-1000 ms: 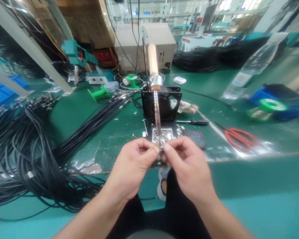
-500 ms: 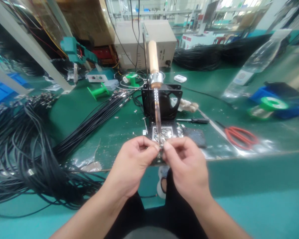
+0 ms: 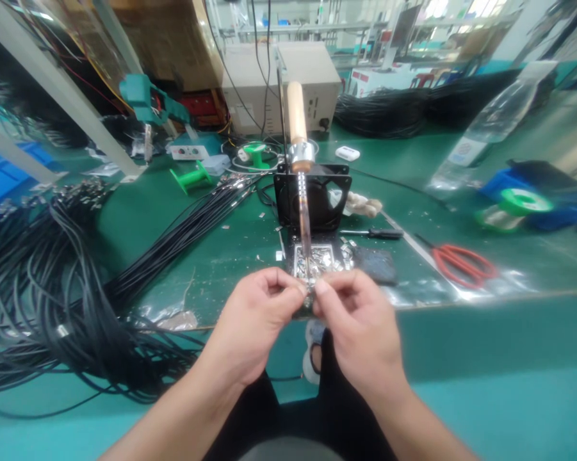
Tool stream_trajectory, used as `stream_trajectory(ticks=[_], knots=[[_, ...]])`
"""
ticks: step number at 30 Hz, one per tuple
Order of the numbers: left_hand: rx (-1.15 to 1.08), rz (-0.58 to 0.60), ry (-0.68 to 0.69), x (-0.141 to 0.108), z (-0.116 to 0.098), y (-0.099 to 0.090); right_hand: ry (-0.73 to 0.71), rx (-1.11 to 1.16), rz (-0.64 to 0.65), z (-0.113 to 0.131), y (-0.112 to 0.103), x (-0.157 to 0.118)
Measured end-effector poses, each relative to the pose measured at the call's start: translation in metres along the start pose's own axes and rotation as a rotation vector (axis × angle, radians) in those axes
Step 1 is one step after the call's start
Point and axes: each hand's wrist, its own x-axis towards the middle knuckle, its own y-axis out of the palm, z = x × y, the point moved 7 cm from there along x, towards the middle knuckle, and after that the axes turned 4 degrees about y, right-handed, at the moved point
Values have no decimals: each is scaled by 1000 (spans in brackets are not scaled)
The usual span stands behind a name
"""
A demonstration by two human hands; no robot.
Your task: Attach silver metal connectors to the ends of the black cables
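A soldering iron [image 3: 298, 121] with a wooden handle is mounted upright, its tip pointing down between my hands. Just left of the tip, my left hand [image 3: 264, 314] is closed in a pinch. My right hand [image 3: 358, 320] pinches close beside it, right of the tip. Whatever the fingertips hold is too small to make out. Behind the fingers lies a tray [image 3: 295, 259] filled with small metal pieces. A black fan [image 3: 310, 198] stands behind the iron's shaft.
Bundled black cables [image 3: 77, 288] cover the left side and hang over the edge. Red-handled scissors [image 3: 463, 264], a screwdriver [image 3: 384, 234], a dark pad [image 3: 377, 266], a solder spool [image 3: 516, 208] and a plastic bottle [image 3: 494, 128] are on the right. Green spools [image 3: 192, 177] stand at the back left.
Both hands stay at the iron's tip, with the fingertips slightly shifted. The rest of the scene looks nearly the same, moved only a little in view.
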Motion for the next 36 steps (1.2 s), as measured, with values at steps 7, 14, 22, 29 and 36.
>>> stream_trajectory(ticks=[7, 14, 22, 29, 36], knots=[[39, 21, -47, -10, 8, -2, 64, -5, 24, -6, -3, -13], [15, 117, -144, -26, 14, 0, 131, -76, 67, -1, -9, -22], [29, 203, -156, -45, 11, -3, 176, 34, 108, -9, -10, -37], [121, 201, -128, -56, 11, -7, 228, 68, 153, -10, -13, -48], [128, 196, -113, -60, 12, -6, 265, 79, 174, -14, -13, -52]])
